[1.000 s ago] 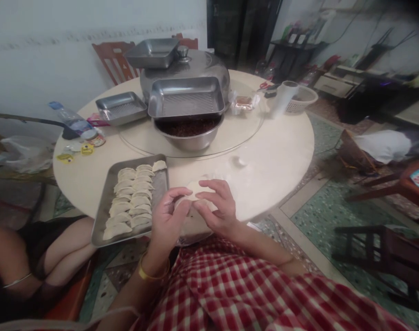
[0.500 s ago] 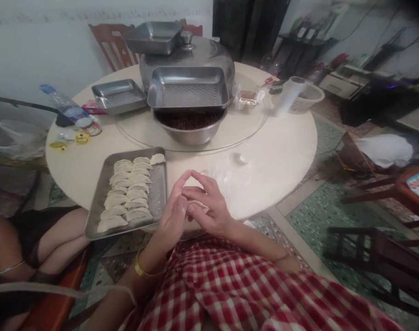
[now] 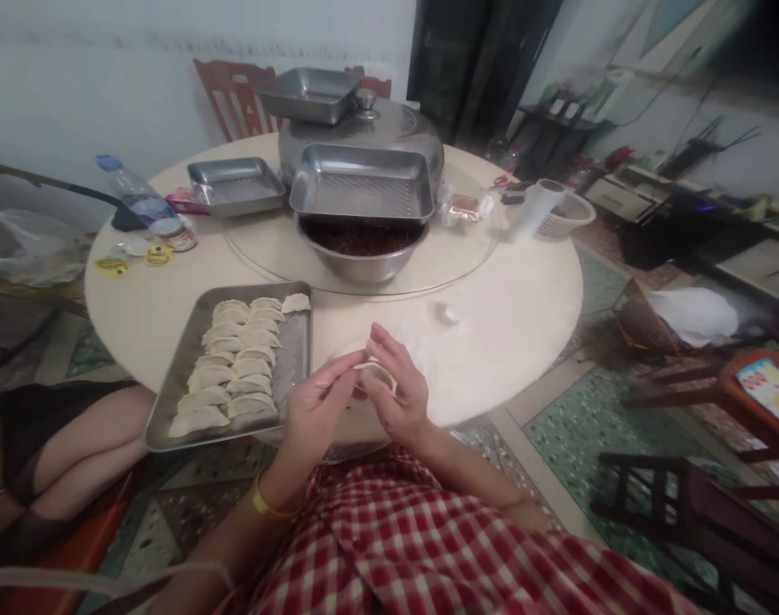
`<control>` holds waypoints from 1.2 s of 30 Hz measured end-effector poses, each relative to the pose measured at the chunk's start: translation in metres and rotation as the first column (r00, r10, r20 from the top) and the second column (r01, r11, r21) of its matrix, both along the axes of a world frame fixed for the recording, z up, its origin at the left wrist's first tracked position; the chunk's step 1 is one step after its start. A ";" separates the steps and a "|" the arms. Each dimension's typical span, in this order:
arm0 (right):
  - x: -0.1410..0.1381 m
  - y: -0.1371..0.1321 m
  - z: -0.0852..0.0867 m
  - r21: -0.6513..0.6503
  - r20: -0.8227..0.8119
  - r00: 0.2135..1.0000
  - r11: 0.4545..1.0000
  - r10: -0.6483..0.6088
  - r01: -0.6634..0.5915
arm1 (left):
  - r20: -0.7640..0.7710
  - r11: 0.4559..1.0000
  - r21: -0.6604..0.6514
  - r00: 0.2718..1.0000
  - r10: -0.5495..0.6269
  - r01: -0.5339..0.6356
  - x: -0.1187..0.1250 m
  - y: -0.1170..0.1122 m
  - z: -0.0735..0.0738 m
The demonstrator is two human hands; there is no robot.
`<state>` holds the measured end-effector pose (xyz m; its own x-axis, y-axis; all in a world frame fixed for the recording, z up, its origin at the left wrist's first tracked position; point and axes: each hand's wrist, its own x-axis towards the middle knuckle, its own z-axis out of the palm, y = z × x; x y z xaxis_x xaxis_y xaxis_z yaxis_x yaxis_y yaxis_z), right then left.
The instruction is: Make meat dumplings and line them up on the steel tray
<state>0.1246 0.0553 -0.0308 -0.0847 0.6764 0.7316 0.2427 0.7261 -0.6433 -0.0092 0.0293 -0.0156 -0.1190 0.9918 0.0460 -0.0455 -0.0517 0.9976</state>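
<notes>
Head view, with clock directions taken from the two hands and twelve pointing straight away from the person: at twelve, across bare tabletop, a metal basin (image 3: pixel 364 266) of dark filling (image 3: pixel 367 243) stands on the glass turntable (image 3: pixel 261 256). An empty metal tray (image 3: pixel 364 195) lies over the basin's far side, covering part of the filling, and behind it a big lidded pot (image 3: pixel 402 137) carries a second tray (image 3: pixel 309 96) on its lid. A third tray (image 3: pixel 236 190) sits at eleven. Toward ten are a plastic bottle (image 3: pixel 137 201) and a small jar (image 3: pixel 178 235), side by side. Between nine and ten, just beside the left hand, a large tray (image 3: pixel 295 359) holds rows of folded dumplings (image 3: pixel 252 365), its right-hand strip mostly bare. Another person's legs (image 3: pixel 91 427) show at nine, beyond the tray. Near one o'clock lies a wrapped packet (image 3: pixel 465 207); between one and two, a white cylinder (image 3: pixel 535 213) stands against a basket (image 3: pixel 567 218).

Close to the table's near edge (image 3: pixel 450 414), the left hand (image 3: pixel 316 401) and right hand (image 3: pixel 398 389) meet around a dough piece (image 3: pixel 377 371), whose curved rim shows between them. The left thumb and fingers are drawn together at its left side. The right hand is cupped, thumb against the dough, fingers stretched along the far side with a modest gap. Fingers hide most of the piece; whether it contains filling cannot be told.
</notes>
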 end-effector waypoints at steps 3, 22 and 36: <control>0.000 -0.001 0.004 0.023 -0.008 0.996 0.996 0.089 -0.089 | -0.063 0.998 0.061 0.998 0.012 -0.009 -0.001 0.000 0.007; -0.015 -0.002 0.000 -0.154 -0.241 0.966 0.980 0.090 -0.129 | -0.033 0.994 0.054 0.995 0.094 -0.092 0.001 -0.004 0.007; -0.026 0.000 0.007 -0.211 -0.354 0.924 0.950 0.144 -0.229 | -0.193 0.981 0.090 0.964 0.185 -0.170 -0.012 -0.003 0.003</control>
<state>0.0981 0.0551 -0.0239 -0.0091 0.8328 0.5535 -0.1391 0.5470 -0.8255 -0.0216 0.0259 -0.0125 -0.2742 0.9488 0.1570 0.1705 -0.1127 0.9789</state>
